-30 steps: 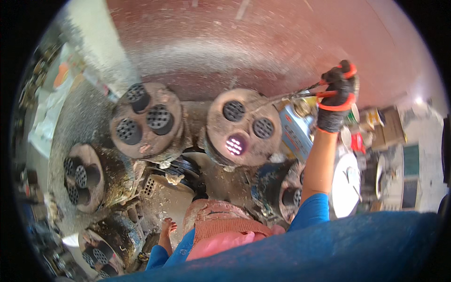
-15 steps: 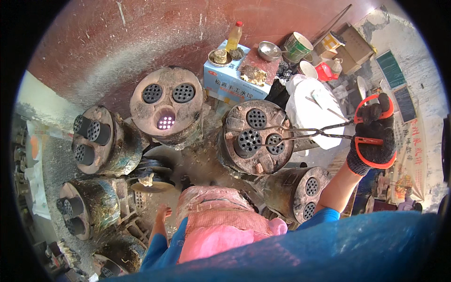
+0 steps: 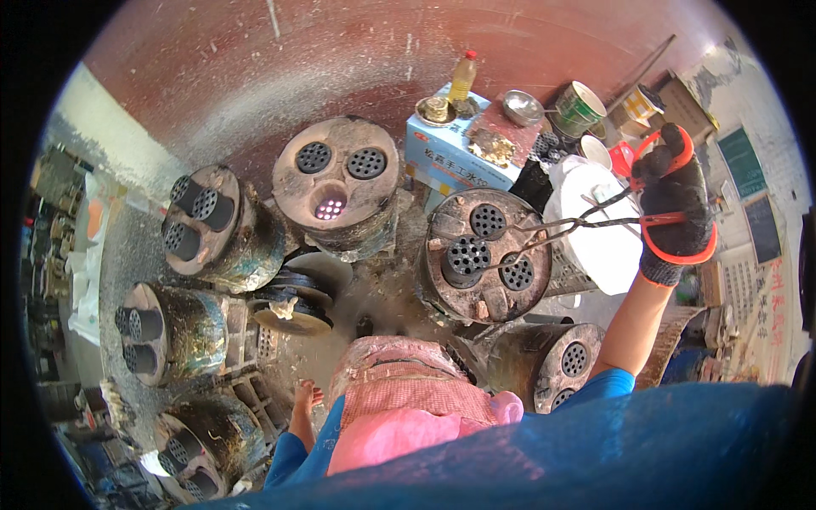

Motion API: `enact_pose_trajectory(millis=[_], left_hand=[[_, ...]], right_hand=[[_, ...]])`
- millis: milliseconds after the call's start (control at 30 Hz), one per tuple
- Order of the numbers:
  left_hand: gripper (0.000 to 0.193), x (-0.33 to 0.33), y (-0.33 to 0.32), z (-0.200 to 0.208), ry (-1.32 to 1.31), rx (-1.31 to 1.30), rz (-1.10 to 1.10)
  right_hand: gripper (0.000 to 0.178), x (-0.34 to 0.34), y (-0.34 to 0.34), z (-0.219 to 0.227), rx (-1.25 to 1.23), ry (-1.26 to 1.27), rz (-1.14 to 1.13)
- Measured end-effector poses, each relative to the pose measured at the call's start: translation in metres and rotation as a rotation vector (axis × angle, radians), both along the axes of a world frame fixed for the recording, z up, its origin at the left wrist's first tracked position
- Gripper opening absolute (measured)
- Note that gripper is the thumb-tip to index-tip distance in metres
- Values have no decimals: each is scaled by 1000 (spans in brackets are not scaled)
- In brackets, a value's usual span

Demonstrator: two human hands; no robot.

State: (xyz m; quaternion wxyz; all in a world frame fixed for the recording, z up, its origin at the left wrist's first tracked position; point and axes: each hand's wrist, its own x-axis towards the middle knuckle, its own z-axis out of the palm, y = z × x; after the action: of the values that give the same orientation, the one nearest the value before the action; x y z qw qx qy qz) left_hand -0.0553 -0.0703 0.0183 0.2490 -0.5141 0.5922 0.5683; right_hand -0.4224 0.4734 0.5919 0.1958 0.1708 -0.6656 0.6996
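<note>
My right hand (image 3: 678, 200) wears a dark glove and grips the orange handles of long metal tongs (image 3: 578, 223). Their slightly parted jaws reach left over a round stove (image 3: 442, 293) with three holes. One perforated coal briquette (image 3: 467, 257) stands raised out of that stove, left of the jaw tips. Two more briquettes, one at the back (image 3: 488, 221) and one at the right (image 3: 517, 273), sit lower. Whether the tips touch anything I cannot tell. My bare left hand (image 3: 308, 394) hangs low beside the pink apron (image 3: 399, 395), fingers apart and holding nothing.
Another stove (image 3: 340, 191) at the back has one glowing briquette (image 3: 331, 208). More stoves line the left (image 3: 204, 212), and one stands at right (image 3: 552, 357). Black round lids (image 3: 297, 293) are stacked between. Behind are a blue-white carton (image 3: 450, 157), metal bowl (image 3: 523, 108) and white-covered container (image 3: 595, 225).
The view has turned, so the stoves appear farther right. Relative to the stove, the tongs have drawn back rightward from the raised briquette. My right hand still grips them; my left stays low.
</note>
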Motion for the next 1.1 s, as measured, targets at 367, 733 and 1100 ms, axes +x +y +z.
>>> enact_pose_trajectory(millis=[367, 733, 1100], left_hand=[[27, 79, 32, 6, -30, 7, 26], [26, 49, 12, 6, 25, 53, 50], [26, 45, 22, 13, -38, 5, 135]], right_hand=[[43, -29, -6, 2, -38, 37, 299], [70, -37, -8, 0, 24, 15, 399], [41, -34, -84, -60, -78, -48, -10]])
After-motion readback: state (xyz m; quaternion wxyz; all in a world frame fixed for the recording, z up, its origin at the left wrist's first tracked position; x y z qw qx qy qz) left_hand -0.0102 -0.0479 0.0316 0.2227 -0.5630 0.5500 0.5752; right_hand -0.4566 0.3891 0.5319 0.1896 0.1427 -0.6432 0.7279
